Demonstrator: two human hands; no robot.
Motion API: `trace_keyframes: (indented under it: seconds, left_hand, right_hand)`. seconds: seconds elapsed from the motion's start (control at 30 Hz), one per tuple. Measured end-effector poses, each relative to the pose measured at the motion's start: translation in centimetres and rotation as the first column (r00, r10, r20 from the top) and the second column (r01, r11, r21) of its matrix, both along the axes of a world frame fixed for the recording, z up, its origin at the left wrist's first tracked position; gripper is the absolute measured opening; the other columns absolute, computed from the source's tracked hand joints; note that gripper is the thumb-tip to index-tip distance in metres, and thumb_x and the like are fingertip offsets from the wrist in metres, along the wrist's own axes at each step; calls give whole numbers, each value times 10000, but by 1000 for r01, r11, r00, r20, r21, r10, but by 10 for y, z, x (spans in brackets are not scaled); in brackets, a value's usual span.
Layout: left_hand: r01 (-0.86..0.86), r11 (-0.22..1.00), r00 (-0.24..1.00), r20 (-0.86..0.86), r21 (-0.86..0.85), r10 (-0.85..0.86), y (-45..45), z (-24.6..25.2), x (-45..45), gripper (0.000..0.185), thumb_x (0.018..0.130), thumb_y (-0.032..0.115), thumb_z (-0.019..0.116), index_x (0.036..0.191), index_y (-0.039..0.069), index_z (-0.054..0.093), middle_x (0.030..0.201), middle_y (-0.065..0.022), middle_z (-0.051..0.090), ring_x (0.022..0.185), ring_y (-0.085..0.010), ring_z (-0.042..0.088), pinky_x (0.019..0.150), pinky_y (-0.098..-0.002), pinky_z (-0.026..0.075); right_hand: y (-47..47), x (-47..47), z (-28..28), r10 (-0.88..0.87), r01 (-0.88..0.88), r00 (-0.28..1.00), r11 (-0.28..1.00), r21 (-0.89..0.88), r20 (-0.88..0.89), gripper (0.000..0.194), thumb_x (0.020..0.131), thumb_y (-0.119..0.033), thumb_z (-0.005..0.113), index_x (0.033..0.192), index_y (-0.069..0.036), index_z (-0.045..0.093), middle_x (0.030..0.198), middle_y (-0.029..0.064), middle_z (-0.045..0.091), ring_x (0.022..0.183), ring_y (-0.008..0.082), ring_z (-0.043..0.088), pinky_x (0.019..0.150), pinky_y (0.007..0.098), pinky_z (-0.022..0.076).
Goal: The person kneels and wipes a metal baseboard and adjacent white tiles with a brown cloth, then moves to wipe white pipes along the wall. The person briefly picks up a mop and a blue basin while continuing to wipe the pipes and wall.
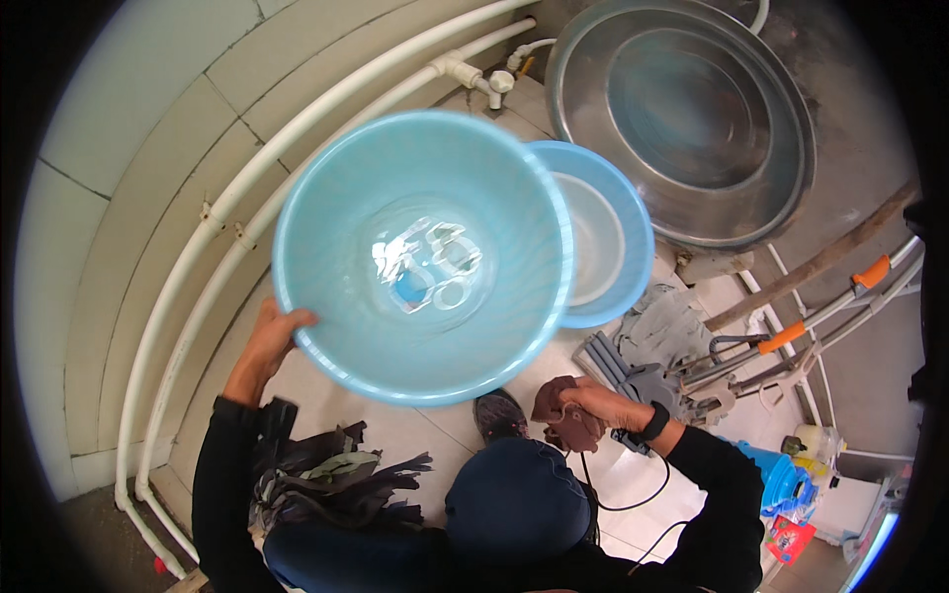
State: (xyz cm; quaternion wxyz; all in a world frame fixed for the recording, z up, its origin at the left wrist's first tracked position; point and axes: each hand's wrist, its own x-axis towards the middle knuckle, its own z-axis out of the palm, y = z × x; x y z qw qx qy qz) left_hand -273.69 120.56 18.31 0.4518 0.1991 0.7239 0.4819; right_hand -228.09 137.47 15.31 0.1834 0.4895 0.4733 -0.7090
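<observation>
My left hand [268,337] grips the lower left rim of a large light-blue plastic basin [326,259], thumb over the edge. Clear water seems to lie in its bottom, with bright reflections on it. My right hand [604,406] holds a bunched brown cloth [569,419] in front of my knee, to the lower right of the basin. A smaller blue basin [634,244] is partly hidden behind the large one, and a whitish round shape shows inside it.
White pipes [222,178] with a tap [489,81] run along the tiled wall. At the upper right stands a wide metal basin [689,111]. A strip mop [341,474] lies by my left arm. Mop heads [630,370], poles and a blue container [775,478] crowd the right.
</observation>
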Motion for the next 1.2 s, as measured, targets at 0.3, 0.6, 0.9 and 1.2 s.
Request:
trace_keyframes:
  seconds: [0.3,0.6,0.9,1.2]
  left_hand:
    - [271,949,946,139,159,-293,155,6,121,334,738,163,702,947,-96,676,777,-152,697,618,-205,674,542,-317,558]
    - [379,918,857,329,119,-397,207,-6,260,335,740,163,681,876,-143,663,749,-193,682,540,-248,677,460,-328,553]
    - [562,805,756,277,191,-593,197,-20,274,714,803,482,736,1086,-161,607,817,-200,692,664,-245,710,544,-336,572]
    - [402,908,914,4,-115,-405,-47,83,-18,456,965,389,608,1221,11,628,1095,-116,704,933,-201,699,795,-309,572]
  right_hand:
    - [-13,5,-39,-137,137,991,988,70,-6,227,890,-184,583,957,28,633,803,68,625,707,137,567,645,292,480]
    - [-36,-11,-69,-270,379,839,913,153,-472,245,907,-41,511,1119,37,606,983,89,648,886,156,611,787,299,502]
    - [-28,-65,-51,-252,438,847,830,345,-469,211,933,-67,521,1094,32,615,960,48,666,888,145,624,786,278,494]
    - [-20,-131,-7,-101,218,855,960,176,-508,272,904,-112,533,1110,38,628,1002,36,655,891,128,599,785,266,485]
